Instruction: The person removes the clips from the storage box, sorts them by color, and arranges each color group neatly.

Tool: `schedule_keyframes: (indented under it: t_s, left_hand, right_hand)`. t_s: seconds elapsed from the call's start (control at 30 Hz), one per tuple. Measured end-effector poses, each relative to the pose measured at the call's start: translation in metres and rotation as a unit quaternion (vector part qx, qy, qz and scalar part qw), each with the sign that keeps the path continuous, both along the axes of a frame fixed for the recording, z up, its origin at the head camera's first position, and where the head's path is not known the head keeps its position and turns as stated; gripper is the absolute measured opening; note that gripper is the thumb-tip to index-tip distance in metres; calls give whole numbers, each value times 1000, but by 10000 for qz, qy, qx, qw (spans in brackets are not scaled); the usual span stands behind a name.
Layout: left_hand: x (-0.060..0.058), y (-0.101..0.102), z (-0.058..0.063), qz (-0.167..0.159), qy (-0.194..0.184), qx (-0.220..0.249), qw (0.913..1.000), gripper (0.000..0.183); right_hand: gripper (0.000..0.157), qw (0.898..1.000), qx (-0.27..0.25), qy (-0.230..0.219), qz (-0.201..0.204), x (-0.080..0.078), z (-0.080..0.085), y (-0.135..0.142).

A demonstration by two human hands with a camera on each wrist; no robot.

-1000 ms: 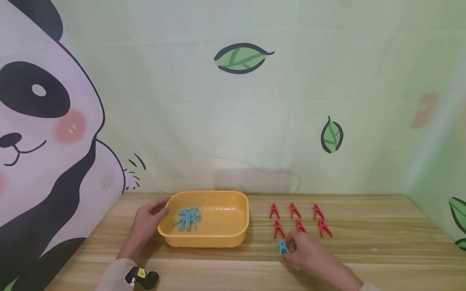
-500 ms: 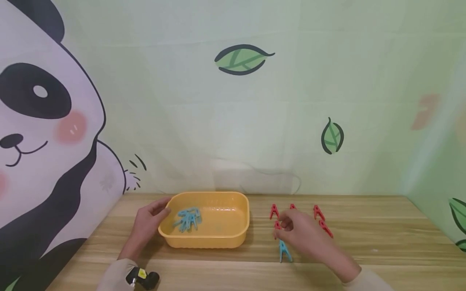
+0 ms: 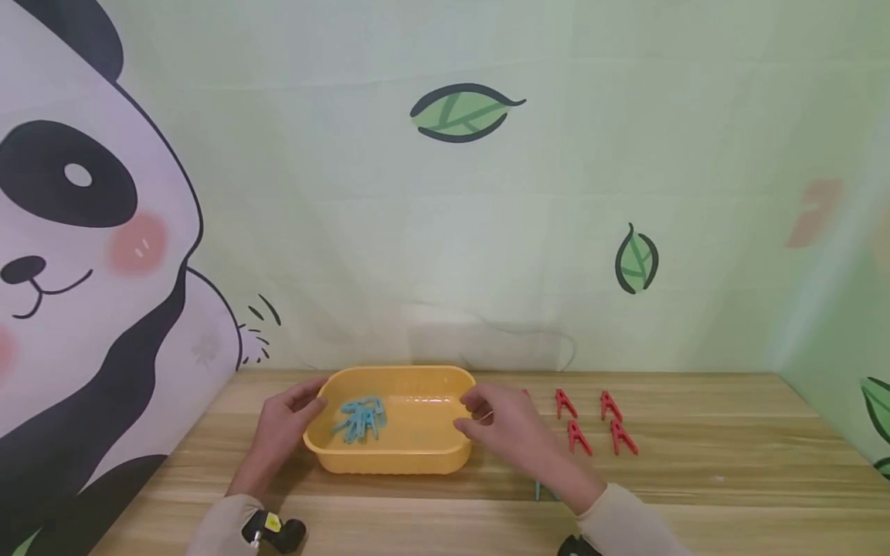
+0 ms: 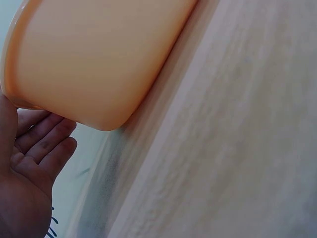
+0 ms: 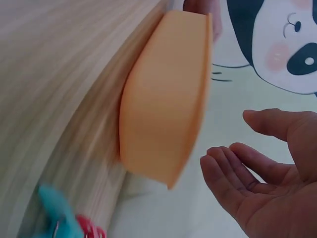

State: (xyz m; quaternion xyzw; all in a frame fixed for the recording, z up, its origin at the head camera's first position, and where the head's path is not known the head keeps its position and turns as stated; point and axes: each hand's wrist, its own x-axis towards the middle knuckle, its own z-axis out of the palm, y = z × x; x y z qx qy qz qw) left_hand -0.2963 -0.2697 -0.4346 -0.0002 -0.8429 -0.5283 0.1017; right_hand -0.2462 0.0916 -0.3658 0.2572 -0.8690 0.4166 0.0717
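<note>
My left hand [image 3: 283, 421] holds the left end of a yellow plastic basin [image 3: 389, 461], thumb over the rim and fingers along the outer wall, as the left wrist view [image 4: 37, 153] also shows. Inside, toward that end, lies a small heap of light blue clothespins [image 3: 360, 419]. My right hand [image 3: 511, 425] is at the basin's right rim, thumb and fingers parted with nothing between them. In the right wrist view it hovers beside the basin [image 5: 161, 94], palm showing. A blue clothespin [image 3: 538, 491] on the table is mostly hidden under the right forearm.
Red clothespins [image 3: 579, 438] lie in two rows on the wooden table [image 3: 737, 455] right of the basin, the leftmost mostly covered by the right hand. Behind the table hangs a pale green cloth [image 3: 334, 232] printed with a panda and leaves.
My right hand has let go of the blue clothespin, leaving it below the red rows, and moved left to the basin's right rim. The left hand and basin stay put.
</note>
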Motion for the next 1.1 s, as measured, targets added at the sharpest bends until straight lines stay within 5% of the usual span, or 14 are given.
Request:
schedule_keyframes:
  t_s: [0.4,1.1]
  left_hand:
    - [1,0,2,1,-44,22,10000,46]
    - [-3,-1,-1,-3,88,44,10000,43]
  right_hand:
    - [25,9992,-10,-121,392,-28,-11,-60]
    - [17,9959,398,-807,-61,-70,-30,-121]
